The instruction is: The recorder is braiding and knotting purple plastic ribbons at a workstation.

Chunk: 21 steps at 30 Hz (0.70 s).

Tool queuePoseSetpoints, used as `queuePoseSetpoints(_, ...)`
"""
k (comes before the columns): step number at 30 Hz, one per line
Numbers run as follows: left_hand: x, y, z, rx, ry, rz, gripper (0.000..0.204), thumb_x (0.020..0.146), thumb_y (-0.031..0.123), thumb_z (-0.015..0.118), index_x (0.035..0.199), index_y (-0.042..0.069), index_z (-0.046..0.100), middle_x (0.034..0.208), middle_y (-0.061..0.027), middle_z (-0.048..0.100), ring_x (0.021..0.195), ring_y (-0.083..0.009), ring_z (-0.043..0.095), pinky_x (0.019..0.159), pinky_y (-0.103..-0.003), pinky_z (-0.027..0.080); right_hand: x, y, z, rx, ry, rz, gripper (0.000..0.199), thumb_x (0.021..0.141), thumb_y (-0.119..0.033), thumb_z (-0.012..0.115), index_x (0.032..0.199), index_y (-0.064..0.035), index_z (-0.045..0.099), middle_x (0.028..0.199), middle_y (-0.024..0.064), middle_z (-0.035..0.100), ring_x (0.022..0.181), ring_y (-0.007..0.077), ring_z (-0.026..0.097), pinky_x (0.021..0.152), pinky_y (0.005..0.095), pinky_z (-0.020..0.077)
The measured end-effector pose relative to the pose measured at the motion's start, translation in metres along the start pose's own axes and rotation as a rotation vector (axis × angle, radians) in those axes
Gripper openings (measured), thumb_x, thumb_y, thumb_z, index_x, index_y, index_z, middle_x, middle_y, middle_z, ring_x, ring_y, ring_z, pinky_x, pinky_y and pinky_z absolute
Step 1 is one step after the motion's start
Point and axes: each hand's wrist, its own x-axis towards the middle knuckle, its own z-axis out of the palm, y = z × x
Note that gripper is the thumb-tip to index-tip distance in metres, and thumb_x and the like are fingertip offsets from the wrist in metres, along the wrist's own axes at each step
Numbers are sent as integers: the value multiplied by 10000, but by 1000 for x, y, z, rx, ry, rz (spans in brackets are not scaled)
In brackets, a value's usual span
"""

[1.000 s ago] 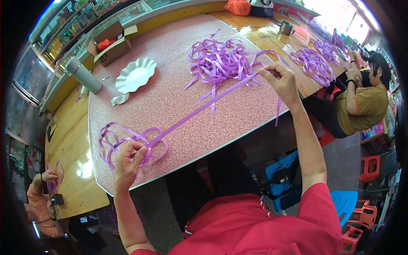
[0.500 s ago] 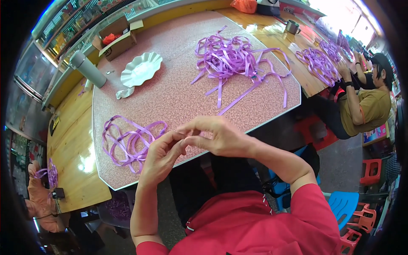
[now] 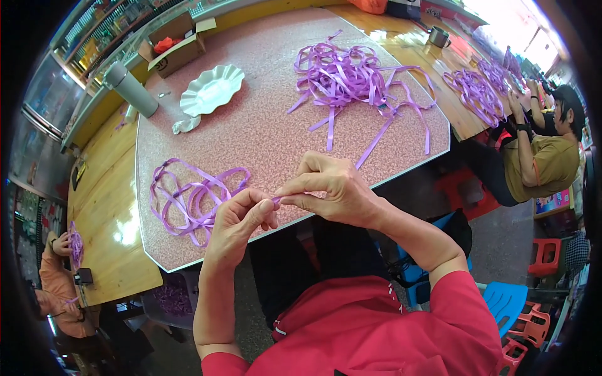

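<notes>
At the far left edge I see a person in orange (image 3: 53, 282) beside the wooden table (image 3: 103, 207), holding a bit of purple ribbon near their face. Moving right, a grey flask (image 3: 130, 89) lies on the pink table (image 3: 263, 131), with an open cardboard box (image 3: 179, 47) behind it and a white scalloped dish (image 3: 212, 89) just beside, a crumpled white scrap touching its lower left rim. Nearer me, a loose coil (image 3: 191, 200) of purple ribbon rests on the pink table close to its front edge. My left hand (image 3: 237, 222) hovers over that edge, thumb and fingers pinched shut on the ribbon end (image 3: 276, 200), which shows as a small purple sliver between the two hands. My right hand (image 3: 329, 191) meets the left there, its thumb and forefinger clamped on the same end, fingertips of both hands touching or nearly so. From the right hand a strand seems to run up and away toward the big tangle (image 3: 351, 78) of purple ribbon spread across the far half of the pink table; I cannot tell whether it is the same strip I am pinching. Further right, a metal cup (image 3: 439, 37) stands on a second wooden table, which carries another ribbon pile (image 3: 478, 94). At the right edge a person in a mustard shirt (image 3: 542, 166) sits with hands up at that pile.
</notes>
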Motion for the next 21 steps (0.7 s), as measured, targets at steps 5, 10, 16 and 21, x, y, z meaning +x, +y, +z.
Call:
queuePoseSetpoints(5,0,-1,11,98,127,86,219,1021,236,608,1034,21,649,919,-29,651,799,-74,583,716,-238,456,-2,3,0,9,15,40,177,806,-67,804,978,-96,779,748,38,591,698,162,582,612,304,462)
queuePoseSetpoints(10,3,11,25,766,217,534,228,911,68,705,1129,8,675,1023,-86,654,883,-157,611,788,-276,489,-5,3,1,48,60,57,172,807,-54,799,974,-84,775,729,40,581,684,159,568,593,307,449)
queuePoseSetpoints(16,6,2,29,829,279,620,291,824,-25,754,1106,20,695,997,-105,672,891,-205,656,777,-307,518,-6,0,-2,19,65,51,178,802,-51,800,976,-78,772,734,45,582,689,168,571,601,312,450)
queuePoseSetpoints(21,7,2,30,871,295,723,251,817,-38,753,1051,9,674,954,-130,663,840,-263,666,716,-337,528,-8,2,-3,0,44,54,188,799,-63,807,983,-76,767,763,55,596,710,191,588,621,322,465)
